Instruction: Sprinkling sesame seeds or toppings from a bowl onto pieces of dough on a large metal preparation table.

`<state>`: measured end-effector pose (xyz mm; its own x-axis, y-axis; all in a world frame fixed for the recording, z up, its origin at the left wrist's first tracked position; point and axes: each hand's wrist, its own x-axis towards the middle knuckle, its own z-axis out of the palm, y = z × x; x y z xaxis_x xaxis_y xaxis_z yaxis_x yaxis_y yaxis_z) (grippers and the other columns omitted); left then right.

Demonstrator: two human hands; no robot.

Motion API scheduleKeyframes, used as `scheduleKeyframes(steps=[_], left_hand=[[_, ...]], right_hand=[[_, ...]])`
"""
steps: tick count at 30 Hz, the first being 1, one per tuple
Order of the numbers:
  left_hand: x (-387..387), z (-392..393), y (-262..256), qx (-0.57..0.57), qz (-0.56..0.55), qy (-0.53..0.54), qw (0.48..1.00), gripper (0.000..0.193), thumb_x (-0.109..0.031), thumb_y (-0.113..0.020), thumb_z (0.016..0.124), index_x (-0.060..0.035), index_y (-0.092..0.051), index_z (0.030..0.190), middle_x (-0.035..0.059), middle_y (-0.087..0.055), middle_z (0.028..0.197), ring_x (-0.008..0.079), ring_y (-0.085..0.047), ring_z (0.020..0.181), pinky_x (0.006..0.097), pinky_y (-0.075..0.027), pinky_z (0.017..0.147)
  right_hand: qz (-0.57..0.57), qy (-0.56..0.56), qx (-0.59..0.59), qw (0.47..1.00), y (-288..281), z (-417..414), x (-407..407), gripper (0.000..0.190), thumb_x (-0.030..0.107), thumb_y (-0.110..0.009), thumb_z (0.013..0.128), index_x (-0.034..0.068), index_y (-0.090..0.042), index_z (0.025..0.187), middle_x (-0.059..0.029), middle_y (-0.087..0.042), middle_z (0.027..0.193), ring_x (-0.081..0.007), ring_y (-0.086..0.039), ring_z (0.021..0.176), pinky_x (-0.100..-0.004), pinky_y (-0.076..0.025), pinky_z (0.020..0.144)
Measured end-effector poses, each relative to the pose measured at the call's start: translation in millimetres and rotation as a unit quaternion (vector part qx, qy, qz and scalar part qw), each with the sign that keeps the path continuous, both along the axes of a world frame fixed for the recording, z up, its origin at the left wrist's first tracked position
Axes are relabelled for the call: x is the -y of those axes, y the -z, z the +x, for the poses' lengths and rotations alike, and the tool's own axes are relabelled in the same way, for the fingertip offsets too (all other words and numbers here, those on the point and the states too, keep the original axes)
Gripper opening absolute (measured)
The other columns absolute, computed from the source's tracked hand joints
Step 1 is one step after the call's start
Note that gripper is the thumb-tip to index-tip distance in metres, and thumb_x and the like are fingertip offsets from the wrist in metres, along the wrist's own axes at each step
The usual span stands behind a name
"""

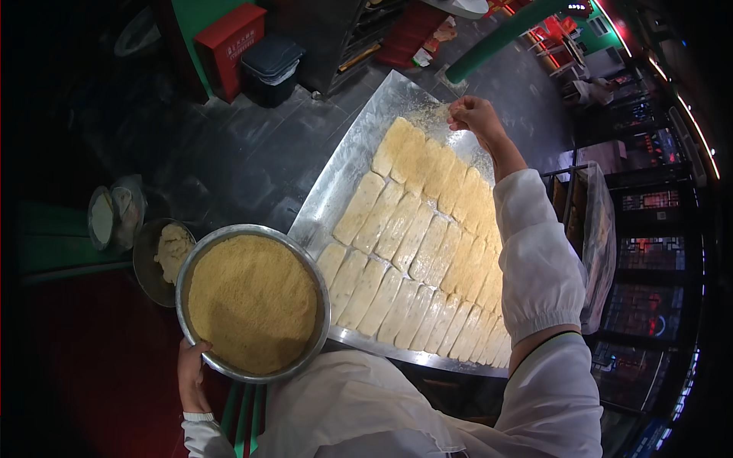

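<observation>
My left hand [193,369] grips the rim of a round metal bowl [324,297] at the lower left. Yellowish crumbs or coarse powder [252,292] fill much of this bowl. Above the far part of a metal-topped table [329,172] is my right hand [474,117], its fingers drawn together, with yellowish grains scattered below and beside it. Whether grains remain between the fingers cannot be told. Flat oblong dough pieces [395,229] lie side by side in rows on the table. The far and right ones bear a yellowish coating; the near left ones look pale and moist. My right sleeve hides some pieces.
Left of the held bowl stand a bowl with a dough lump [173,252] and a container of white powder [103,217]. Beyond the table are a black bin [272,63], a red box [232,48] and a green post [498,43]. A plastic-covered rack [598,246] stands at right.
</observation>
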<state>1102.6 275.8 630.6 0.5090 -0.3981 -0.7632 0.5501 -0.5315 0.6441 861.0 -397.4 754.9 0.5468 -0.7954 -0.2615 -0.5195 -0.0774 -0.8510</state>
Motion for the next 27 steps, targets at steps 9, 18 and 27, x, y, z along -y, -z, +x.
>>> scheduleKeyframes(steps=[9,18,27], left_hand=[[5.9,2.5,-2.5,-0.005,-0.005,0.012,1.0,0.044,0.001,-0.054,0.071,0.0076,-0.054,0.115,0.0118,-0.063,0.1,0.0196,-0.061,0.086,0.0289,-0.046,0.079],[-1.4,1.7,2.6,-0.014,-0.025,-0.008,1.0,0.047,0.001,-0.054,0.071,0.0075,-0.055,0.117,0.0131,-0.064,0.105,0.0217,-0.061,0.091,0.0303,-0.045,0.083],[13.2,-6.6,-13.2,-0.012,-0.089,-0.007,0.996,0.047,-0.002,-0.051,0.07,0.0073,-0.056,0.116,0.0118,-0.063,0.106,0.0208,-0.061,0.094,0.0303,-0.045,0.085]], right_hand=[[0.049,-0.059,-0.044,0.996,17.3,0.1,-42.4,0.004,-0.003,-0.054,0.087,-0.002,-0.058,0.086,-0.0101,-0.062,0.083,-0.0196,-0.068,0.078,-0.0302,-0.058,0.069],[-0.058,-0.346,0.006,0.937,58.8,51.2,-312.2,0.024,0.011,-0.059,0.09,-0.001,-0.06,0.111,-0.0168,-0.062,0.106,-0.027,-0.066,0.09,-0.0348,-0.055,0.082],[-0.087,-0.347,-0.039,0.933,173.8,71.5,-486.3,0.062,0.025,-0.07,0.074,0.011,-0.048,0.13,-0.0183,-0.05,0.125,-0.0325,-0.051,0.113,-0.0439,-0.047,0.087]])
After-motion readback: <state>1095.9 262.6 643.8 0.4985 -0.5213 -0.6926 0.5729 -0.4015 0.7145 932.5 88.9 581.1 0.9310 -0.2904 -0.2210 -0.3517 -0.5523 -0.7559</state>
